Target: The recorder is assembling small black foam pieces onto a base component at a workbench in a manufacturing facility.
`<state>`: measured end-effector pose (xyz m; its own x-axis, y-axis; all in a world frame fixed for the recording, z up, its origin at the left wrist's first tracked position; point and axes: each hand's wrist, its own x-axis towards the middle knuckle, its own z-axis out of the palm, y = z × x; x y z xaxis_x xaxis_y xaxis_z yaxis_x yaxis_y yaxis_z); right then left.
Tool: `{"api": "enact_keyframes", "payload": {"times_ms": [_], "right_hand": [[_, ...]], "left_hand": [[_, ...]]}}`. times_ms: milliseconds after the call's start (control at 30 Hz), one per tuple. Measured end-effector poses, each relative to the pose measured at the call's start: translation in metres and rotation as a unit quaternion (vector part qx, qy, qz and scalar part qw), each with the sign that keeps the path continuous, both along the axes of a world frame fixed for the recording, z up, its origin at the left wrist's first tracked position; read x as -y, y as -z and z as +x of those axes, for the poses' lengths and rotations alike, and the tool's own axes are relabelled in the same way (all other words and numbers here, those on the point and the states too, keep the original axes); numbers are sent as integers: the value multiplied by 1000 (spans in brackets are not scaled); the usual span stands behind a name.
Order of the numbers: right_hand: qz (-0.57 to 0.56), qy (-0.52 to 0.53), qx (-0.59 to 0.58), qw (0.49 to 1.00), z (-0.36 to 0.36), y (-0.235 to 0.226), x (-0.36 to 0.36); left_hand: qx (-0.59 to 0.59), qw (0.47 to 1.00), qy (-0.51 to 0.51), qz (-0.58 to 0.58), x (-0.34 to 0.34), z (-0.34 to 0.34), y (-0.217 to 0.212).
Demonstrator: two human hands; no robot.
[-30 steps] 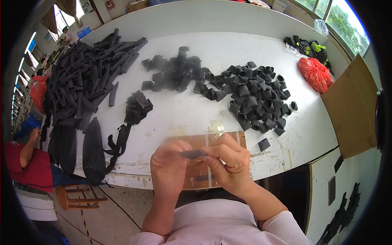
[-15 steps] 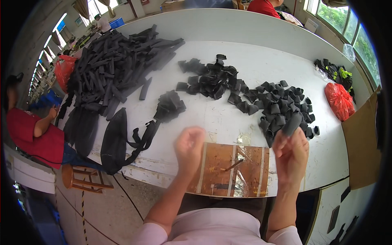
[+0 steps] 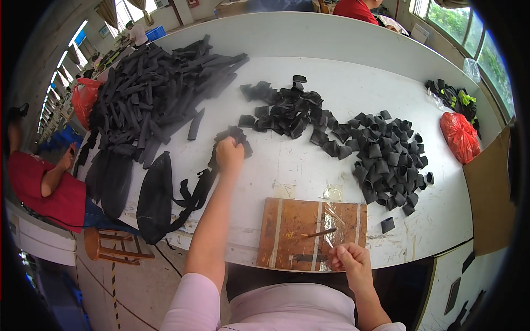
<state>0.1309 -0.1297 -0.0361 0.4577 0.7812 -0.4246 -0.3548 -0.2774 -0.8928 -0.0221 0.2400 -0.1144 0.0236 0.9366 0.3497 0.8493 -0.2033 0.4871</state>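
My left hand (image 3: 229,154) reaches over a small stack of black fabric pieces (image 3: 243,136), its fingers closed on the stack's near edge. My right hand (image 3: 352,263) is low over the front right of a brown board (image 3: 284,220), thumb and fingers pinched together. A thin pale sliver shows at its fingertips, too small to name. On the board lies a dark, slim stick (image 3: 320,233). One black folded piece (image 3: 388,225) rests alone to the board's right, below a heap of short black tube-like pieces (image 3: 389,160).
A large heap of long black strips (image 3: 149,88) covers the far left. Another group of short black pieces (image 3: 292,110) lies mid-table. Black mesh-like cloth (image 3: 154,193) hangs at the left edge. A red bag (image 3: 460,138) sits far right. A person in red (image 3: 49,187) is at left.
My left hand has moved up and left onto the small stack. My right hand has let go of a black piece by the right heap and come down to the board.
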Motion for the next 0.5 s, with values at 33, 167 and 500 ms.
{"api": "enact_keyframes", "payload": {"times_ms": [33, 167, 500], "right_hand": [[0, -58, 32, 998, -2, 3, 1], [13, -186, -66, 980, -9, 7, -13], [81, -79, -267, 957, -26, 2, -38]], "left_hand": [[86, 994, 51, 32, 11, 5, -4], [207, 935, 281, 59, 123, 7, -57], [457, 807, 344, -147, 283, -17, -79]]}}
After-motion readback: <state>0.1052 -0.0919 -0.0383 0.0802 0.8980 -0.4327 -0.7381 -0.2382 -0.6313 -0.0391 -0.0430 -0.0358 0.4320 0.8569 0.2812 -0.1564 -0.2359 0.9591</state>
